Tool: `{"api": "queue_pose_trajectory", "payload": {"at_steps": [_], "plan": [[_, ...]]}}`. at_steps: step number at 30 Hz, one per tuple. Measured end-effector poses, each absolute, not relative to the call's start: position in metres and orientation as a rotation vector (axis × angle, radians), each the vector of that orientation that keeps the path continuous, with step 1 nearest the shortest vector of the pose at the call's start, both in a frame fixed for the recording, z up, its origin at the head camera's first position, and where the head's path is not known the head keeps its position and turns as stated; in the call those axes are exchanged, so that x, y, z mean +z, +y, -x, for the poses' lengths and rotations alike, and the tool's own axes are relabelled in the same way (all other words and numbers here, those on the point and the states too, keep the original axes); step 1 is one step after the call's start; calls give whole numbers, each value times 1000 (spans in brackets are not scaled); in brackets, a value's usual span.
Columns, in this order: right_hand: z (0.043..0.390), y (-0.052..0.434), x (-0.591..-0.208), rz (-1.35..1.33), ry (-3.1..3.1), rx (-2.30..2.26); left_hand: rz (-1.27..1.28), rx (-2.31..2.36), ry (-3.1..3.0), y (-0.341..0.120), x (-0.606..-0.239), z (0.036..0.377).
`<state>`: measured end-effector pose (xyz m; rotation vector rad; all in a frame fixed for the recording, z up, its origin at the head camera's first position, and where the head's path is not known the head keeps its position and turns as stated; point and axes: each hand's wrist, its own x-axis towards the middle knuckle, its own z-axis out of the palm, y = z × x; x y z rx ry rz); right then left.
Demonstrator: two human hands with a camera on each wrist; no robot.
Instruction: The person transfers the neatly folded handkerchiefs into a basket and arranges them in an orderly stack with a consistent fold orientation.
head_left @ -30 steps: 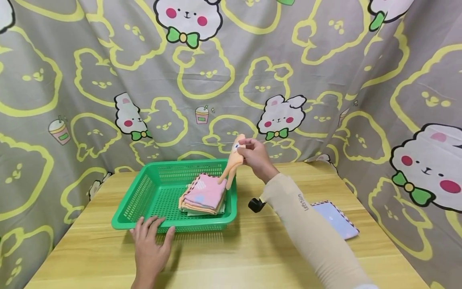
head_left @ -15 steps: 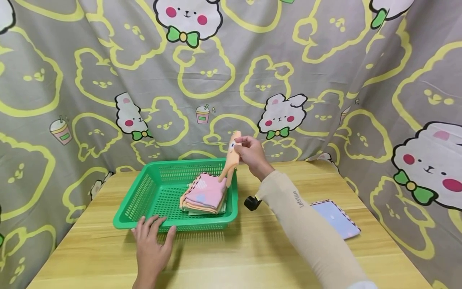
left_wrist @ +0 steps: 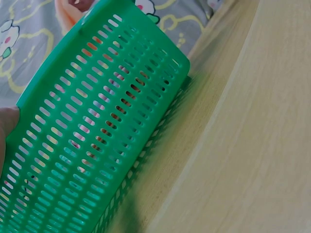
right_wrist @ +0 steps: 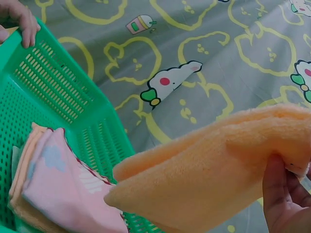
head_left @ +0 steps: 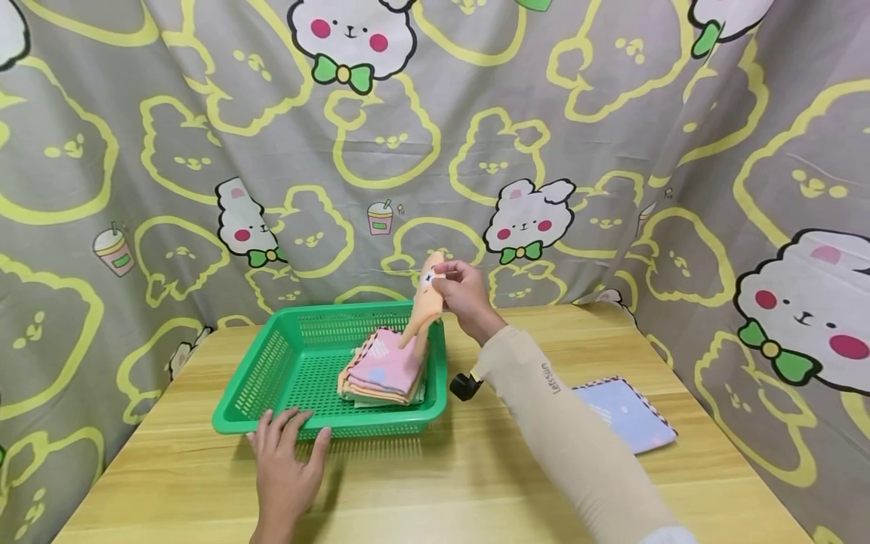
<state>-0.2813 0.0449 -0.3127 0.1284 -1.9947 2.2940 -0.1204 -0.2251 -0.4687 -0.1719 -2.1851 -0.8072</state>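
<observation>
Between thumb and fingers, my right hand point(head_left: 467, 298) pinches a folded orange towel point(head_left: 425, 298), whose lower corners hang over the right part of the green plastic basket point(head_left: 227, 418). Seen from the right wrist, the fuzzy orange towel point(right_wrist: 194, 179) is folded in layers, with the thumb point(right_wrist: 274, 189) pressed on it. Below it in the basket lies a stack of folded towels, a pink towel point(head_left: 386, 366) on top with orange and pale green edges beneath. My left hand point(head_left: 287, 468) rests with spread fingers on the basket's front rim.
A folded light blue towel point(head_left: 628, 415) with a striped edge lies on the wooden table point(head_left: 421, 499), at the right beside my forearm. A black wrist camera point(head_left: 465, 387) sticks out under the right sleeve. Patterned grey curtain point(head_left: 421, 166) hangs behind the table and along its sides.
My right hand has moved left with the orange towel, bringing its hanging corners from the basket's right rim to over the pink towel. My left hand stays on the rim.
</observation>
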Motion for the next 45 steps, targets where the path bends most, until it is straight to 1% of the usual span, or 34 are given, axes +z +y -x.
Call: {"api": "queue_pose_trajectory", "payload": {"at_steps": [16, 36, 45], "plan": [[282, 30, -319, -130, -1966, 2335, 176, -813, -2187, -226, -467, 119], [288, 15, -339, -85, -1763, 2487, 175, -810, -2188, -224, -466, 120], [284, 8, -348, -161, -1724, 2614, 181, -817, -2175, -224, -467, 119]]}}
